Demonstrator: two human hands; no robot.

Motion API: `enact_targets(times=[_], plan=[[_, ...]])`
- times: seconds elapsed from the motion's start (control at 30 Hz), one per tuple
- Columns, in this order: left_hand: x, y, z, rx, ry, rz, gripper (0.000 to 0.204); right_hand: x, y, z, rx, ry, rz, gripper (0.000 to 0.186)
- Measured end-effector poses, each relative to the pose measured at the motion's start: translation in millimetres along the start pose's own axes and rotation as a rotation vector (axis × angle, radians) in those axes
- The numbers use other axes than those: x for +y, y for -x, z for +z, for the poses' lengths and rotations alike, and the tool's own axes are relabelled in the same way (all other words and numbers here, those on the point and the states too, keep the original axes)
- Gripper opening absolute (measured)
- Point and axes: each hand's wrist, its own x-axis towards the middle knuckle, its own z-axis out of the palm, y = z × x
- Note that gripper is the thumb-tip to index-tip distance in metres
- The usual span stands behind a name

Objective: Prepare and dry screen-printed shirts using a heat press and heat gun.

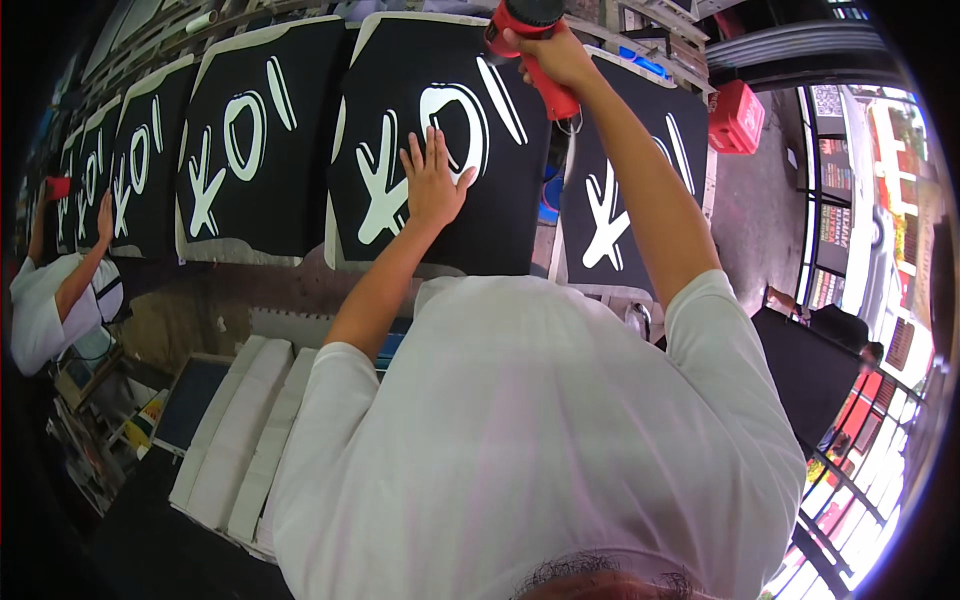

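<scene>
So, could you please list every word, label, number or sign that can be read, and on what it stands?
I do not copy out wording, but lettering stands here:
Black panel under the left hand: large white characters, partly covered.
Other black panels: similar white characters, small at far left.
Red box: pale marks, too small to read.
Boards at the right: printed lines, too small and blurred.

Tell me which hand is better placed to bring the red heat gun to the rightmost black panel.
The right hand, likely: it holds the red heat gun, and its forearm crosses over the rightmost black panel. The left hand rests on the next panel leftward.
</scene>
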Motion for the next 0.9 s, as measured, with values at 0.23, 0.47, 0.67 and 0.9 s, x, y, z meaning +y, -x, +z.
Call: enact_targets(times=[0.23, 0.47, 0.67, 0.9], plan=[[-14.4, -30.6, 4.8, 0.033, 0.001, -0.007, 0.085, -13.2, -20.4, -0.3, -0.093, -0.075, 0.069, 0.079], [-6.4, -64.9, 2.6, 0.089, 0.02, 0.015, 0.076, -17.6, 1.7, -14.1, 0.084, 0.213, -0.095, 0.041], [66.1, -16.8, -11.3, -0.23, 0.755, 0.406, 0.074, -15.1, 40.4, -15.1, -0.163, 0.14, 0.239, 0.098], [132.6, 17.9, -4.8, -0.495, 1.136, 0.263, 0.045, 0.0, 75.8, -20.5, -0.134, 0.078, 0.306, 0.091]])
